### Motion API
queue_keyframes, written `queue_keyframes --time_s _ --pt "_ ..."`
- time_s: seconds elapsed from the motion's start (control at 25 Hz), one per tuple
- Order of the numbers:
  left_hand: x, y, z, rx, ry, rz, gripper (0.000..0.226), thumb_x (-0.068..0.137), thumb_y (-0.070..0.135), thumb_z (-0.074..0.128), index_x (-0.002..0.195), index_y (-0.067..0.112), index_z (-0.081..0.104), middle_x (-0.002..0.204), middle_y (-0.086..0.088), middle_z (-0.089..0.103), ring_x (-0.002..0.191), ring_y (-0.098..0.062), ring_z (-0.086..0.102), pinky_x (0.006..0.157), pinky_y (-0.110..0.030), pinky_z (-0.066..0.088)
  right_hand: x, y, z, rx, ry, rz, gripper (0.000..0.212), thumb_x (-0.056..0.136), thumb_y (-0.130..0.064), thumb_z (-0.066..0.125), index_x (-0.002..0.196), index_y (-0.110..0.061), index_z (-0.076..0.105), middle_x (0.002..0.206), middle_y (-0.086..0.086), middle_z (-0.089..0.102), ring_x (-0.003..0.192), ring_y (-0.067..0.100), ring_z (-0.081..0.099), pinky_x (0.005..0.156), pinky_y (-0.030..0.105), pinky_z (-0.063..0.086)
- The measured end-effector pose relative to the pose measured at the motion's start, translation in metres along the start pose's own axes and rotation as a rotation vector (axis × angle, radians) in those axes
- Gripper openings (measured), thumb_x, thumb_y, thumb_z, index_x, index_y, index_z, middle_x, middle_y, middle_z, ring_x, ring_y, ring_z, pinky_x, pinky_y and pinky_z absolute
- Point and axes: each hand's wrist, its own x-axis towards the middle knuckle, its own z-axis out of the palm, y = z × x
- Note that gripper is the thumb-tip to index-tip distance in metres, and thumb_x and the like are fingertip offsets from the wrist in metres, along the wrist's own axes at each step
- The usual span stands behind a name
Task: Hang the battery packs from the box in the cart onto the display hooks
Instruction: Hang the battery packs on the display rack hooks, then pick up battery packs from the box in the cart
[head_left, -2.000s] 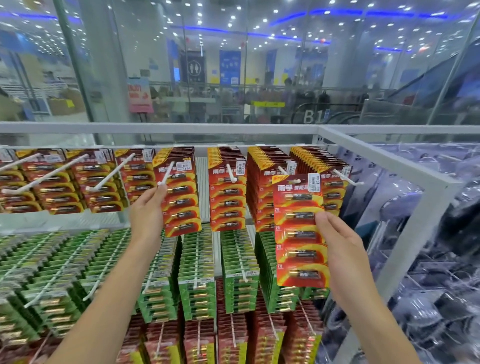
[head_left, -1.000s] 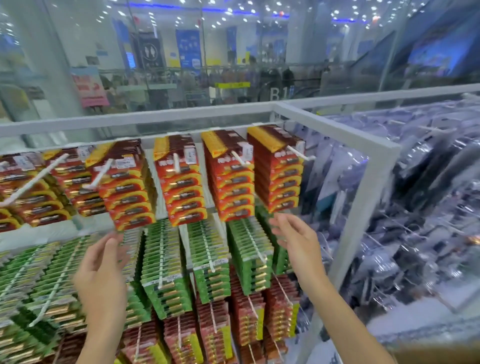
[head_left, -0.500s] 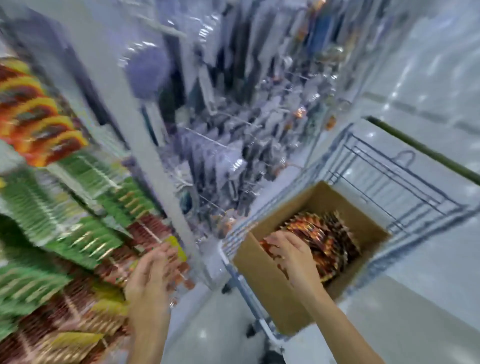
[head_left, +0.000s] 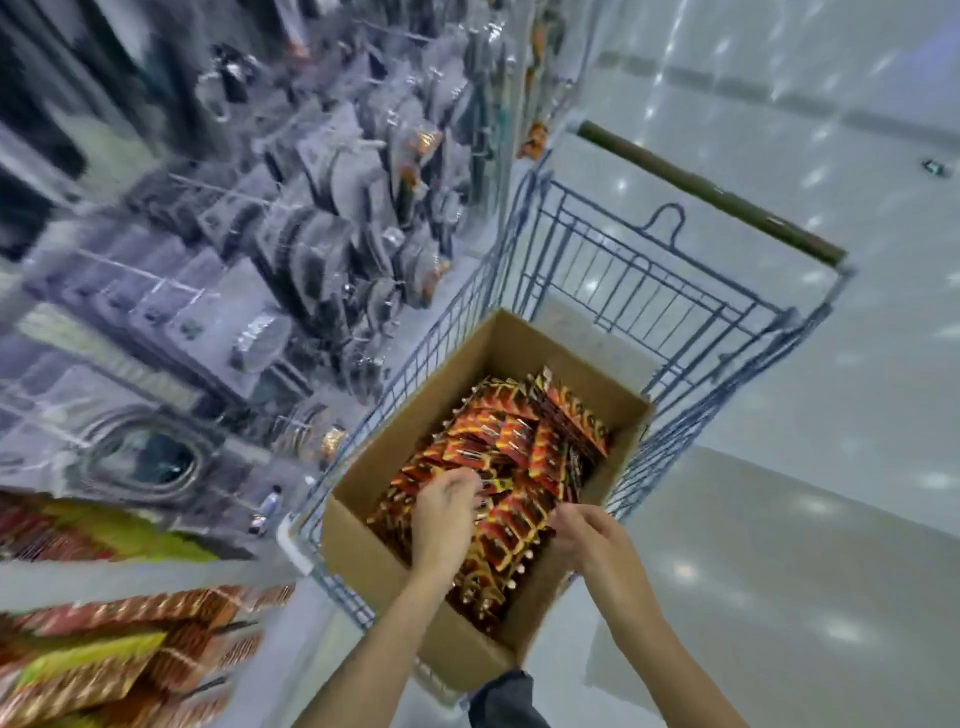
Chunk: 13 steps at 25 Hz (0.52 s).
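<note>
Head camera looks down into a wire shopping cart (head_left: 649, 291) standing beside the display, its dark handle (head_left: 711, 195) at the far end. An open cardboard box (head_left: 363, 525) fills the cart's near end and holds a loose pile of red and orange battery packs (head_left: 519, 441). Both hands are inside the box, at its near end. The left hand (head_left: 447, 514) lies on the pile, its fingers (head_left: 465, 480) bent down among the packs. The right hand (head_left: 584, 535) is near the box's right wall, its fingers (head_left: 563, 519) curled together against a pack's edge. Blur hides whether either hand has closed on a pack. Blurred hanging packs (head_left: 104, 660) show at lower left, with grey packaged goods (head_left: 337, 218) farther along the display.
</note>
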Motion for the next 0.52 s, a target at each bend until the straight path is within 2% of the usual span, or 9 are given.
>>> queue_keyframes --time_s 0.08,0.16,0.24,0.32,0.4,0.52 --pt "0.048 0.006 0.039 0.044 0.022 -0.105 0.018 0.099 0.033 0.065 0.085 0.024 0.073 0.094 0.000 0.076 0.088 -0.020 0.072 0.094 -0.040 0.058 0.013 0.003 -0.009 0.023 0.019 0.052 0.024 0.100 -0.042 0.062 0.106 -0.022 0.072 0.104 -0.002 0.074 0.096 0.014 0.070 0.085 0.032 0.049" --pt "0.096 0.004 0.069 0.096 0.071 -0.216 0.030 0.097 0.040 0.067 0.079 0.016 0.072 0.098 -0.010 0.077 0.091 -0.030 0.070 0.095 -0.043 0.057 0.023 0.006 -0.014 0.045 0.026 0.084 0.021 0.099 -0.040 0.064 0.101 -0.021 0.073 0.103 0.000 0.075 0.094 0.015 0.071 0.083 0.031 0.048" --pt "0.137 -0.003 0.095 0.167 0.109 -0.299 0.052 0.092 0.050 0.071 0.102 0.000 0.074 0.115 -0.021 0.074 0.103 -0.039 0.070 0.098 -0.047 0.056 0.030 0.009 -0.018 0.059 0.025 0.115 0.020 0.099 -0.039 0.064 0.100 -0.022 0.073 0.103 0.000 0.075 0.092 0.014 0.071 0.082 0.029 0.050" --pt "0.156 -0.005 0.110 0.174 0.128 -0.364 0.068 0.088 0.054 0.074 0.125 -0.002 0.066 0.125 -0.019 0.070 0.113 -0.041 0.068 0.102 -0.049 0.055 0.033 0.008 -0.021 0.082 0.017 0.151 0.016 0.101 -0.036 0.061 0.101 -0.023 0.073 0.103 -0.003 0.075 0.095 0.014 0.071 0.083 0.027 0.051" --pt "0.166 -0.007 0.119 0.204 0.171 -0.353 0.059 0.090 0.045 0.077 0.125 0.000 0.064 0.121 -0.014 0.071 0.110 -0.038 0.069 0.101 -0.049 0.056 0.035 0.003 -0.023 0.113 0.018 0.179 0.015 0.102 -0.033 0.059 0.103 -0.024 0.072 0.105 -0.005 0.075 0.100 0.014 0.069 0.081 0.024 0.050" --pt "0.172 -0.012 0.121 0.309 0.179 -0.277 0.025 0.092 0.029 0.079 0.097 0.007 0.069 0.111 -0.011 0.073 0.100 -0.035 0.072 0.096 -0.049 0.059 0.040 -0.004 -0.024 0.150 0.015 0.203 0.016 0.103 -0.034 0.059 0.107 -0.024 0.070 0.109 -0.003 0.074 0.101 0.013 0.070 0.084 0.024 0.052"
